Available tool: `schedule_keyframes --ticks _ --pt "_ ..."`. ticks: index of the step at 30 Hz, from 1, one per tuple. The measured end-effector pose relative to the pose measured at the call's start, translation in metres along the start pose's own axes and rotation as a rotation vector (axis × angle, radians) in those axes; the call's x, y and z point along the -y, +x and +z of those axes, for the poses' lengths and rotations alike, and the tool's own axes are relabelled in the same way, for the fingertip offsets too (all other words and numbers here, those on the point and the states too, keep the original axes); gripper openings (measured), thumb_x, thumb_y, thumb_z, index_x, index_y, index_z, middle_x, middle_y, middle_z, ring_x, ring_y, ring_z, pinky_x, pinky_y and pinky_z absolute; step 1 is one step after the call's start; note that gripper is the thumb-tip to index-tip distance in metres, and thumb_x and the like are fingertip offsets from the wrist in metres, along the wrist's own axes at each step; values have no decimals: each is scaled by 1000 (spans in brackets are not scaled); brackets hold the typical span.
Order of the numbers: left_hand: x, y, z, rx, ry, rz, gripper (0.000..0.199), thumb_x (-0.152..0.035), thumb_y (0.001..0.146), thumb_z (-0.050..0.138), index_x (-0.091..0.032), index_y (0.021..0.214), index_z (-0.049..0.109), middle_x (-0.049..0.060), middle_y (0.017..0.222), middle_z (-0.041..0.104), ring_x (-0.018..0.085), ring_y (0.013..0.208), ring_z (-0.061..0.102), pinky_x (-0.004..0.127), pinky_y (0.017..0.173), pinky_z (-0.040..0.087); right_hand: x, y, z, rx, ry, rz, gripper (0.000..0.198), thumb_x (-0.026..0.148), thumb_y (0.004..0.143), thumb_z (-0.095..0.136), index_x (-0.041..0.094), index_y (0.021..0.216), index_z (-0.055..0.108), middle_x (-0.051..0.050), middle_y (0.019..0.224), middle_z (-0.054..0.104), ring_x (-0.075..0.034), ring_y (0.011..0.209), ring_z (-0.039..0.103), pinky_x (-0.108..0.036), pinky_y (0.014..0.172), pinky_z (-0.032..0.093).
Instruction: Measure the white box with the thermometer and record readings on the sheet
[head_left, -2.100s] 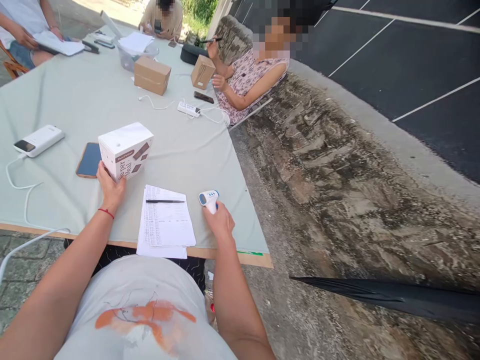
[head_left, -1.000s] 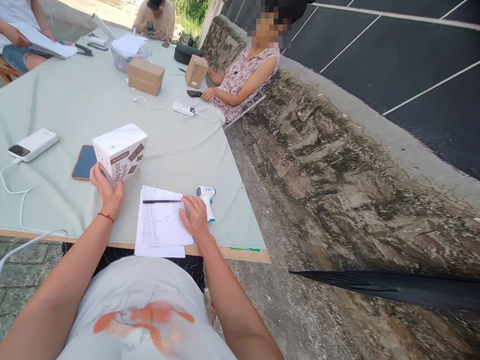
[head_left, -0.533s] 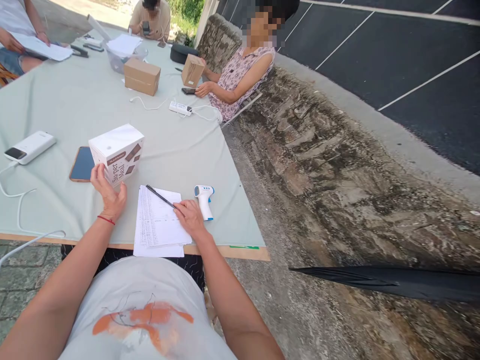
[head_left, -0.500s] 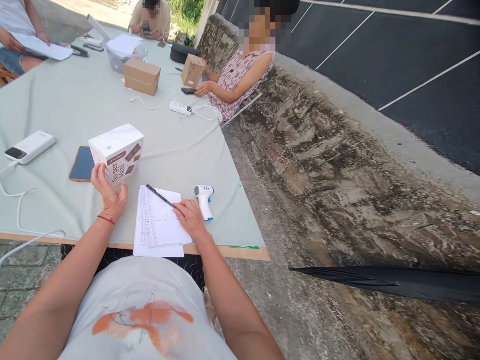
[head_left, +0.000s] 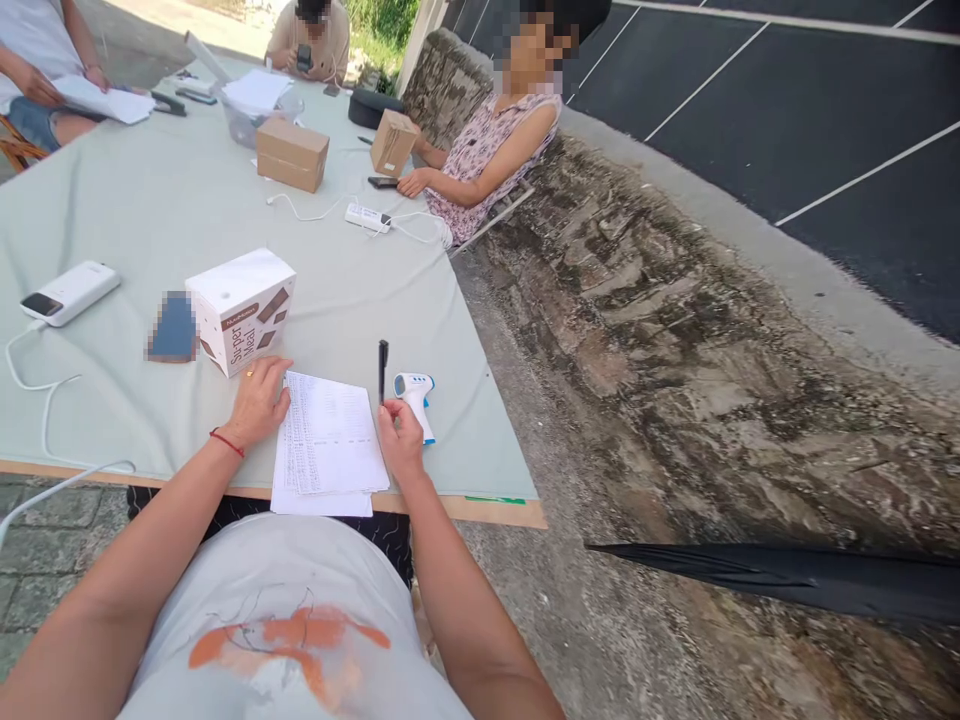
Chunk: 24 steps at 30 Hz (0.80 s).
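Observation:
My right hand grips a black pen, which points almost straight up beside the right edge of the papers. A small stack of printed sheets lies on the table in front of me. At its upper left corner rests my left hand, palm down, fingers stretched out over the table and the paper's edge. Just beyond that hand stands a white box printed "Super Meal". A white and blue infrared thermometer lies right behind my right hand, partly covered by it.
Left of the box lies a blurred phone; farther left is a white power bank with a cable. Cardboard boxes, a power strip and a plastic tub stand farther back. A person sits at the table's right side.
My left hand has let go of the white box and come down to the papers' corner. My right hand has swung the pen upright and moved slightly right, off the sheet.

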<state>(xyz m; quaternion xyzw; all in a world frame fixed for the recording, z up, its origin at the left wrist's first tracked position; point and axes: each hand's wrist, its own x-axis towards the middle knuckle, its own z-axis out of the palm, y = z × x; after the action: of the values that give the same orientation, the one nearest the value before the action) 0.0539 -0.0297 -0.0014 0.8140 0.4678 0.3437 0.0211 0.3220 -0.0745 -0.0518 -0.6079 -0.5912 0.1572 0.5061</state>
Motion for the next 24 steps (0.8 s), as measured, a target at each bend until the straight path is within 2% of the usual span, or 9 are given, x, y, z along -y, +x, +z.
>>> schedule_keyframes --ticks 3,7,12,16,20,24 --pt "2 -2 2 79 20 -31 39 -18 89 48 -14 128 52 16 123 59 31 113 55 48 95 46 13 1 5 -94 97 135 19 39 81 55 21 84 59 1 70 61 -16 68 55 -31 70 48" --pt "3 -3 2 190 13 -26 37 -20 90 49 -15 126 54 15 122 60 31 113 54 48 95 46 33 13 19 -147 232 209 13 34 72 57 22 76 53 4 66 56 -14 64 52 -29 66 46" --pt "3 -2 4 289 28 -16 31 -20 89 50 -16 119 58 14 119 61 31 110 55 49 96 46 49 27 46 64 402 311 12 33 67 56 23 71 51 5 61 52 -12 57 48 -26 56 40" --pt "2 -2 4 331 52 -11 28 -20 89 50 -14 114 61 15 116 62 31 108 56 49 95 47 52 24 61 95 413 358 17 38 66 60 22 71 57 3 65 57 -14 61 51 -28 60 43" --pt "1 -1 4 330 50 -8 27 -21 89 50 -15 112 62 14 116 62 31 107 56 49 92 47 55 19 59 140 362 309 20 40 66 58 21 71 63 1 67 61 -16 64 53 -30 63 45" --pt "0 -1 3 339 55 -19 26 -21 89 50 -14 111 63 15 115 63 32 107 56 49 92 47 56 19 54 186 347 294 27 45 73 52 21 73 65 -1 68 63 -18 68 56 -32 67 47"
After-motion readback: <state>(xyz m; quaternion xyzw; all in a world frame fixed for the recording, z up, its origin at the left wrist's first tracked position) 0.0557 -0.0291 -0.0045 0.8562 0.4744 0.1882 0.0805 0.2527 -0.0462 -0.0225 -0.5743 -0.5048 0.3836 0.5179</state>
